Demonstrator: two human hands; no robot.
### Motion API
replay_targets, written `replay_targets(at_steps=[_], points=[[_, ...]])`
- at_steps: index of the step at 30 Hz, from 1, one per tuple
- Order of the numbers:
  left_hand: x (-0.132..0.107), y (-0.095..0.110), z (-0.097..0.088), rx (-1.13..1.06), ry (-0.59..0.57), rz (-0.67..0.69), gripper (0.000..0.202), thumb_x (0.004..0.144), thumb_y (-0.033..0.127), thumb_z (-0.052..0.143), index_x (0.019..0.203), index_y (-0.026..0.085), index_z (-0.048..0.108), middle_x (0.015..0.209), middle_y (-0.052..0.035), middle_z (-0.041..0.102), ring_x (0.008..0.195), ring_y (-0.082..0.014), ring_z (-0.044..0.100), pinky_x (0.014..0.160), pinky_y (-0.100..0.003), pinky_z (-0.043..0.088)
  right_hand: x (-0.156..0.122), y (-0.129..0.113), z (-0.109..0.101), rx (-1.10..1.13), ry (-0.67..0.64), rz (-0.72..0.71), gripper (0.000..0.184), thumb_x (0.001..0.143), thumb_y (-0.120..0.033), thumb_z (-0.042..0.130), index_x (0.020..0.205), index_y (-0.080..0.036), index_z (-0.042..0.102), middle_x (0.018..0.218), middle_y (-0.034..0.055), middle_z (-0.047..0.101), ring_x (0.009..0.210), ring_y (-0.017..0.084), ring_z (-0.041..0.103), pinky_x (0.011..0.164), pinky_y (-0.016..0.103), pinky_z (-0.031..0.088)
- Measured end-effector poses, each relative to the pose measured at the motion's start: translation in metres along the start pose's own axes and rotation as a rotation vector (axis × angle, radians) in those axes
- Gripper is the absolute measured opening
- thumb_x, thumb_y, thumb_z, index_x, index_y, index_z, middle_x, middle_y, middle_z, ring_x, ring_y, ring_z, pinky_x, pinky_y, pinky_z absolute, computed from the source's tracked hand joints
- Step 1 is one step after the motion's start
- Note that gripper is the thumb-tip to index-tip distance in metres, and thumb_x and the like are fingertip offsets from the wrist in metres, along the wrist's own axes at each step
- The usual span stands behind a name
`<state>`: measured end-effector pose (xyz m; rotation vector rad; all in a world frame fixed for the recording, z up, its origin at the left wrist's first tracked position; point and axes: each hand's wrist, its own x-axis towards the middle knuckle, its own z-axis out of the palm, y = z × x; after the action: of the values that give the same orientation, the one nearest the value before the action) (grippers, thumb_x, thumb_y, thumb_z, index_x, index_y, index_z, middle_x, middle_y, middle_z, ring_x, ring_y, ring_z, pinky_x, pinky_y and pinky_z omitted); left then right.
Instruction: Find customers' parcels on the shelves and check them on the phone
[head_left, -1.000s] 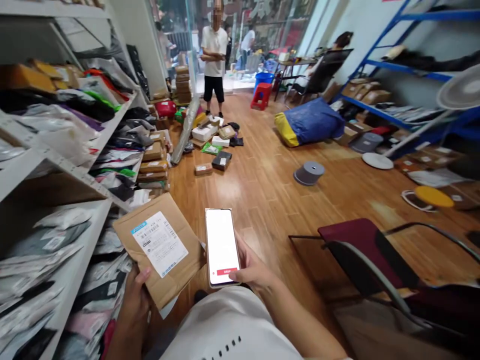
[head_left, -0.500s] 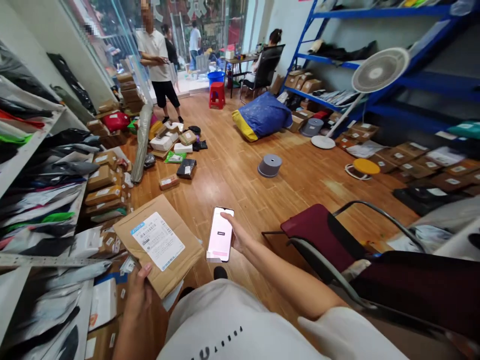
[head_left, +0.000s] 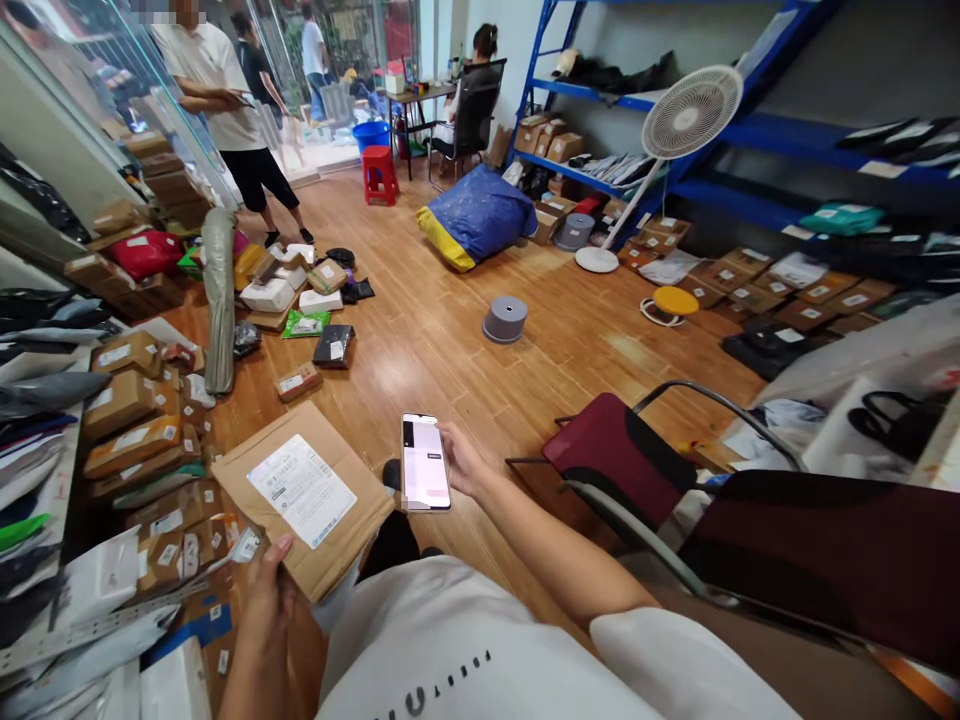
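Your right hand (head_left: 465, 465), holding the phone (head_left: 425, 472), has drawn its thumb (head_left: 446, 434) back to the edge; your left hand (head_left: 270, 588) holds the parcel (head_left: 335, 452) above the floor (head_left: 420, 320), label (head_left: 304, 495) up, presumably for legibility.

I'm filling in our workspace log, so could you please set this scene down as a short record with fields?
Left hand: holds a flat brown parcel at its near edge
Right hand: holds a phone, screen lit
Parcel label: white, facing up, text too small to read
Floor ahead: package pile, grey round object, blue-and-yellow bag
Right side: maroon-and-black chair
Other people: a person in a white top standing ahead to the left; others farther off
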<state>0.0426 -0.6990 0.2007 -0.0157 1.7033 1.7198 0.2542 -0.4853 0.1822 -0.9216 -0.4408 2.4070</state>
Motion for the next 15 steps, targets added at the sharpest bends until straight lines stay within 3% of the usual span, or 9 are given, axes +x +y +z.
replay_targets(at_steps=[3, 6, 10, 15], points=[[0.03, 0.018, 0.027, 0.027, 0.027, 0.025, 0.055, 0.055, 0.038, 0.084, 0.105, 0.022, 0.066, 0.109, -0.0027, 0.073, 0.14, -0.0372, 0.043, 0.121, -0.05, 0.033, 0.027, -0.02, 0.012, 0.024, 0.074, -0.004, 0.014, 0.086, -0.026, 0.05, 0.08, -0.018, 0.06, 0.062, 0.0011, 0.066, 0.059, 0.018, 0.064, 0.061, 0.027, 0.052], [0.069, 0.039, 0.052, 0.046, 0.005, 0.044, 0.056, 0.059, 0.038, 0.081, 0.111, 0.025, 0.066, 0.111, -0.0016, 0.073, 0.137, -0.0357, 0.047, 0.116, -0.049, 0.041, 0.063, -0.044, 0.029, -0.002, 0.119, -0.058, 0.006, 0.082, -0.024, 0.057, 0.082, -0.018, 0.06, 0.066, 0.0005, 0.068, 0.062, 0.018, 0.066, 0.064, 0.028, 0.053], [0.134, 0.069, 0.084, 0.071, -0.013, 0.036, 0.063, 0.06, 0.04, 0.08, 0.118, 0.026, 0.063, 0.111, -0.0013, 0.073, 0.128, -0.0341, 0.056, 0.106, -0.044, 0.051, 0.123, -0.081, 0.055, -0.028, 0.067, -0.113, 0.025, 0.076, -0.038, 0.072, 0.086, -0.016, 0.064, 0.071, 0.0014, 0.07, 0.059, 0.014, 0.063, 0.058, 0.024, 0.05], [0.209, 0.108, 0.138, 0.039, -0.047, 0.034, 0.065, 0.055, 0.038, 0.083, 0.115, 0.024, 0.063, 0.104, -0.0016, 0.074, 0.119, -0.0323, 0.062, 0.099, -0.039, 0.055, 0.211, -0.126, 0.078, -0.055, 0.236, -0.03, 0.041, 0.077, -0.052, 0.074, 0.065, -0.018, 0.055, 0.049, -0.0036, 0.055, 0.041, 0.01, 0.049, 0.045, 0.022, 0.038]])
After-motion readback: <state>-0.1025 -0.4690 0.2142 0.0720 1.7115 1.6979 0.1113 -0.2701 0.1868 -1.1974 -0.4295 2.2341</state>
